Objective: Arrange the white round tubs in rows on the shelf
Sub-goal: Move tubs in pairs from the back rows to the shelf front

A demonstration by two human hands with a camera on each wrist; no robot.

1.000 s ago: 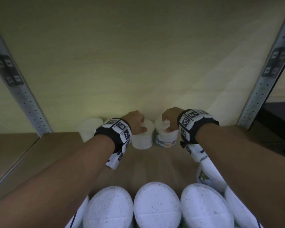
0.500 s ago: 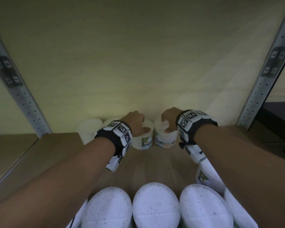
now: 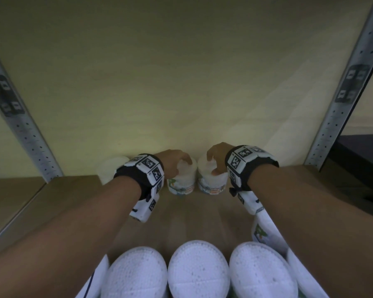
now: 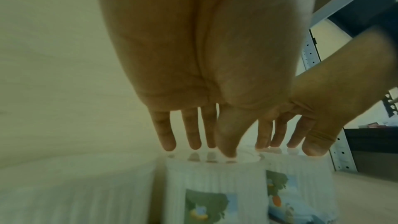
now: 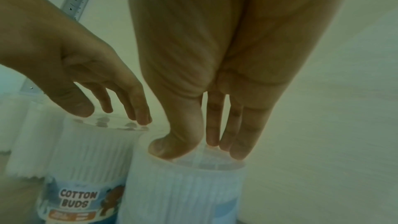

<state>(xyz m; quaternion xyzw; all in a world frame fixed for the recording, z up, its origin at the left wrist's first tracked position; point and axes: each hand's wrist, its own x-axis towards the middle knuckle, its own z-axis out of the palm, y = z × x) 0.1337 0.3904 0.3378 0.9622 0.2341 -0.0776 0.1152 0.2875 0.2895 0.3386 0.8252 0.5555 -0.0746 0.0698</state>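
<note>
Two white round tubs of cotton buds stand side by side at the back of the shelf [image 3: 194, 218]. My left hand [image 3: 180, 161] is over the left tub [image 3: 182, 181], its straight fingertips [image 4: 193, 146] at the clear lid. On the right tub [image 3: 212, 183], my right hand [image 3: 213, 157] rests from above, thumb and fingertips [image 5: 237, 152] touching the lid. Both printed labels face me. A third tub [image 3: 109, 171] stands to the left of my left wrist, partly hidden by it. The right wrist view shows the left hand [image 5: 116, 111] on its tub [image 5: 86, 159].
A row of white tub lids [image 3: 198, 269] fills the shelf's front edge under my forearms. More tubs [image 3: 261, 229] lie beneath my right arm. Grey perforated uprights [image 3: 26, 130] [image 3: 342, 104] frame the bay. The pale back wall [image 3: 181, 82] is close behind the two tubs.
The left tub has turned so that its label now faces me. Both hands have stayed on top of their tubs with only a slight shift.
</note>
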